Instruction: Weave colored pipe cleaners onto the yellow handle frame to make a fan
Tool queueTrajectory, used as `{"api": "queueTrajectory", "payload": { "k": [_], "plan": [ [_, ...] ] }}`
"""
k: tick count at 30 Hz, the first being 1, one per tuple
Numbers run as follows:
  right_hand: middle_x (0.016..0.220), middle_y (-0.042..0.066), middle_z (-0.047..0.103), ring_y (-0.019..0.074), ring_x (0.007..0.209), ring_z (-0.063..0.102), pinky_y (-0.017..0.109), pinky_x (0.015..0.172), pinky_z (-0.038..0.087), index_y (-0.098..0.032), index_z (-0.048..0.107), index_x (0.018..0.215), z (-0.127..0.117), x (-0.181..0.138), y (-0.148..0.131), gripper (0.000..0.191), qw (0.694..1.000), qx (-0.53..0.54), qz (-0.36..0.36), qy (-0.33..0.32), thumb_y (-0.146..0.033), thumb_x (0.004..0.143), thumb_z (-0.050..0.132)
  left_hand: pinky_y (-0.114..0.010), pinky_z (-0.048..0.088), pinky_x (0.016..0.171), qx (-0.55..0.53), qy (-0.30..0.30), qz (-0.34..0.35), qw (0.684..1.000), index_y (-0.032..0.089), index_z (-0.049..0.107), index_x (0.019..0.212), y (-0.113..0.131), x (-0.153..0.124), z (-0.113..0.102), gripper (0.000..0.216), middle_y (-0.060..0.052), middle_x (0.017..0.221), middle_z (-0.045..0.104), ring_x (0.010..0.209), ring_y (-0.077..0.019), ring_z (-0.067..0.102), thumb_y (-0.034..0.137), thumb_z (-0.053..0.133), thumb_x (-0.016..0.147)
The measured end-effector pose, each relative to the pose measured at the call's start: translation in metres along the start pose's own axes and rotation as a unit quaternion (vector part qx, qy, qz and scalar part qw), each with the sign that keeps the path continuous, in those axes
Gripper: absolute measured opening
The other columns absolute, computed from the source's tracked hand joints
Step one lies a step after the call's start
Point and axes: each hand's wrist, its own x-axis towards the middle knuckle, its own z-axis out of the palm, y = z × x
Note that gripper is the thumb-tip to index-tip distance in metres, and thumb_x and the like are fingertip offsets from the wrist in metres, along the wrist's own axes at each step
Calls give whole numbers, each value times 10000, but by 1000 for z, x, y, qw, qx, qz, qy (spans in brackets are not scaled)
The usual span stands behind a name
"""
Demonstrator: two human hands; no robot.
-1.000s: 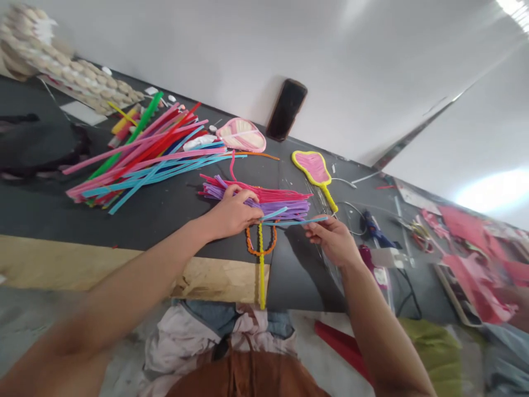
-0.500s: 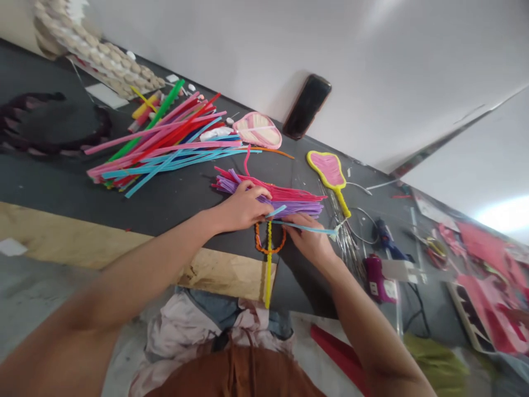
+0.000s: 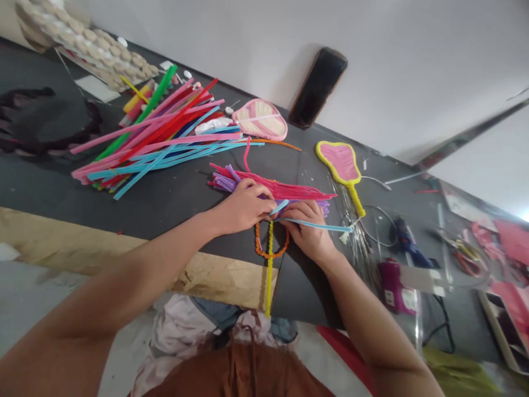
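Note:
My left hand (image 3: pixel 248 207) is closed at the top of a shaped pipe cleaner piece, an orange loop (image 3: pixel 270 255) crossed by a yellow pipe cleaner stem (image 3: pixel 269 281). A light blue pipe cleaner (image 3: pixel 322 225) runs across there; its short end pokes up by the left fingertips and its long end points right. My right hand (image 3: pixel 309 229) pinches near the same spot, fingers bent on the blue strand. Just behind both hands lies a bundle of red pipe cleaners (image 3: pixel 293 191) and purple pipe cleaners (image 3: pixel 223 182). The exact fingertip contact is hidden.
Mixed pipe cleaners (image 3: pixel 165 132) spread at the left. A yellow-edged pink paddle shape (image 3: pixel 339 161) and a pink oval (image 3: pixel 260 118) lie behind. A phone (image 3: pixel 318 88) leans on the wall. To the right are a purple glue gun (image 3: pixel 392 286) and scissors (image 3: pixel 467 255).
The right hand has shifted slightly, its fingers now more curled at the blue pipe cleaner. The left hand stays nearly in place. The camera view has moved a little.

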Motion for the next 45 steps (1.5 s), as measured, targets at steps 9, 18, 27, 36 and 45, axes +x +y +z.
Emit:
{"api": "queueTrajectory", "payload": {
  "k": [9,18,27,36,45],
  "plan": [
    [959,12,720,209,953,561,383,859,410,-265,702,860,-1,0,-5,85,999,21,27,-4,-266,905,630,-377,295,976,19,-8,-8,1000,232,681,935,-1,0,1,112,-30,1067,686,1114,-188,563,233,571,916],
    [932,12,714,208,929,568,382,849,424,-269,709,818,1,0,-9,84,998,26,49,12,-259,882,655,-383,283,983,-8,-36,-12,999,249,691,936,-2,0,-3,185,-14,1092,704,1087,-178,582,159,534,898],
    [924,35,715,226,943,585,389,857,451,-262,700,842,-2,-1,-2,112,998,45,40,-10,-298,908,618,-374,271,939,-12,-41,-14,999,219,645,863,1,2,-4,134,-19,1059,710,1047,-174,589,175,526,908],
    [940,16,734,212,923,584,393,825,324,-252,693,881,-1,4,-15,120,998,-55,6,10,-299,935,596,-376,256,951,-31,-44,-46,997,216,636,914,6,6,-4,107,-5,1008,716,1014,-170,589,179,536,911],
    [873,17,712,199,869,574,368,803,320,-241,693,865,3,8,-15,133,999,-25,32,-14,-288,935,591,-380,271,948,-32,-57,-76,995,202,642,902,13,7,-10,106,-10,979,722,983,-175,602,155,547,896]
  ]
}}
